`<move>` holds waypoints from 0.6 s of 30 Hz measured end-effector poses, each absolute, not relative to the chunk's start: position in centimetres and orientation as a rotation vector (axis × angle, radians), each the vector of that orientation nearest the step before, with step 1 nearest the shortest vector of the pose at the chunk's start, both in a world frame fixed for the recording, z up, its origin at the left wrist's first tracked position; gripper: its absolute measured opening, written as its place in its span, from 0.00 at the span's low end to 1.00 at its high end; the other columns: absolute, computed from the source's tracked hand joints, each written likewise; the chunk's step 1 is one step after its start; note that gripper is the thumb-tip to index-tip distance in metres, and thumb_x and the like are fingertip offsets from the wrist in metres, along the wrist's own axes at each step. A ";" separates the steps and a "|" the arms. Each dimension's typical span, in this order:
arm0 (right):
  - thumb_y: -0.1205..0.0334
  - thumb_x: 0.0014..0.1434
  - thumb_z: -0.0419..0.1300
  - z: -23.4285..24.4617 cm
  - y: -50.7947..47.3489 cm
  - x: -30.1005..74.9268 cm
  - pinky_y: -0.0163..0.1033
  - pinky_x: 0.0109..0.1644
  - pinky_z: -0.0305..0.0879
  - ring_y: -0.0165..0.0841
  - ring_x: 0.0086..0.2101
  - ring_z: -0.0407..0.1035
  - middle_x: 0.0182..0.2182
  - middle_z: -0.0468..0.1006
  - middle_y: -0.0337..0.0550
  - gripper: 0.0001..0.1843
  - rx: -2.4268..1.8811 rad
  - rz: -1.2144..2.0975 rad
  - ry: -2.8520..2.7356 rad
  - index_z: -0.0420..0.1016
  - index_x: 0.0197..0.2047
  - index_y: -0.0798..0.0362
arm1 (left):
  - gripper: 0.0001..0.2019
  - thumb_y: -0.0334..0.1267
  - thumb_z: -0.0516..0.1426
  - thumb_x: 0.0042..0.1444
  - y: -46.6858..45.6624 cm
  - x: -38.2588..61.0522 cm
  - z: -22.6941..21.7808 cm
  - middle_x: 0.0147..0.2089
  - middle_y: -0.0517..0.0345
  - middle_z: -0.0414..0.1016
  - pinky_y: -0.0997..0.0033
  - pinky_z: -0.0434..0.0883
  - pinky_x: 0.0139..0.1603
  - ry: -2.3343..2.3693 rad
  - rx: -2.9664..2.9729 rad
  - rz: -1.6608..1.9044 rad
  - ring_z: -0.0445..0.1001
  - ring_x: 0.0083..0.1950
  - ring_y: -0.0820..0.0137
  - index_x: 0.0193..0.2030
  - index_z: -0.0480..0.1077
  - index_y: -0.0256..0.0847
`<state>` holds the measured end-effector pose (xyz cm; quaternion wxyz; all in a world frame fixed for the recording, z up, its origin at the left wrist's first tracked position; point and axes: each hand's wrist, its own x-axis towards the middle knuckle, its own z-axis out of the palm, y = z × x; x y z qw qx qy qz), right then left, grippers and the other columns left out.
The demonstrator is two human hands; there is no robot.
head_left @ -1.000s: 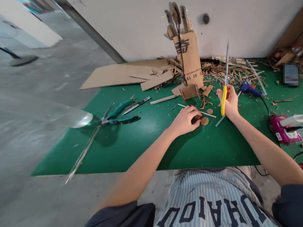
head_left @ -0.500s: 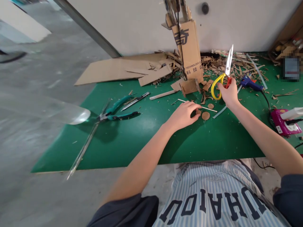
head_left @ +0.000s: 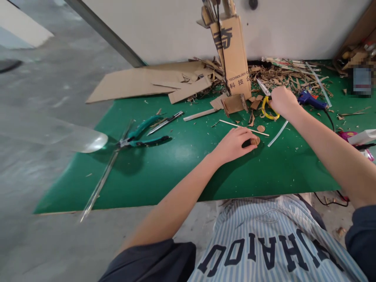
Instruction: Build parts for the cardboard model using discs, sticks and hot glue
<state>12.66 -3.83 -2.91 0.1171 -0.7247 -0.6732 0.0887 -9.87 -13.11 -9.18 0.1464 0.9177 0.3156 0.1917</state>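
Observation:
My left hand [head_left: 235, 144] rests on the green mat [head_left: 182, 172] with its fingers curled round a small round cardboard disc [head_left: 255, 140]. A second cardboard disc [head_left: 261, 128] lies just beyond it. My right hand [head_left: 282, 101] is further back, closed on the yellow-handled scissors [head_left: 267, 105], which lie low over the mat with the blades pointing left toward the upright cardboard box [head_left: 233, 58]. A thin wooden stick [head_left: 243, 127] lies between the two hands.
Green-handled pliers [head_left: 141, 135] and a utility knife [head_left: 165, 122] lie at the left. Flat cardboard sheets [head_left: 141, 84] and scraps cover the back. A blue glue gun [head_left: 311, 102] and a pink device [head_left: 349, 137] sit at the right. A small cardboard piece [head_left: 234, 105] stands mid-back.
My right hand has brought the scissors down from upright to lie near the mat, further back. My left hand has closed over the cardboard disc.

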 end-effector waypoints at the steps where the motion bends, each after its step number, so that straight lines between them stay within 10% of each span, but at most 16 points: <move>1: 0.72 0.59 0.66 -2.3 -4.3 12.3 0.58 0.56 0.67 0.59 0.52 0.75 0.44 0.80 0.62 0.07 -2.106 0.208 -2.006 0.78 0.42 0.60 | 0.08 0.41 0.62 0.63 -13.1 -9.9 -9.2 0.48 0.50 0.80 0.56 0.74 0.55 0.919 2.638 0.551 0.77 0.52 0.59 0.45 0.76 0.39; 9: 0.74 0.66 0.55 -3.3 -8.9 9.9 0.44 0.49 0.66 0.44 0.51 0.73 0.49 0.82 0.52 0.19 -1.242 -0.055 -2.875 0.78 0.56 0.54 | 0.11 0.36 0.60 0.63 -13.2 -9.8 -8.7 0.50 0.48 0.81 0.54 0.73 0.57 1.038 2.586 0.568 0.78 0.53 0.59 0.52 0.74 0.37; 18: 0.70 0.70 0.52 -6.0 -7.6 10.8 0.47 0.51 0.64 0.43 0.49 0.71 0.45 0.82 0.49 0.12 -0.994 -0.363 -2.895 0.78 0.46 0.54 | 0.09 0.38 0.61 0.65 -12.8 -10.2 -8.8 0.52 0.49 0.81 0.52 0.74 0.57 0.919 2.626 0.591 0.78 0.53 0.59 0.49 0.78 0.39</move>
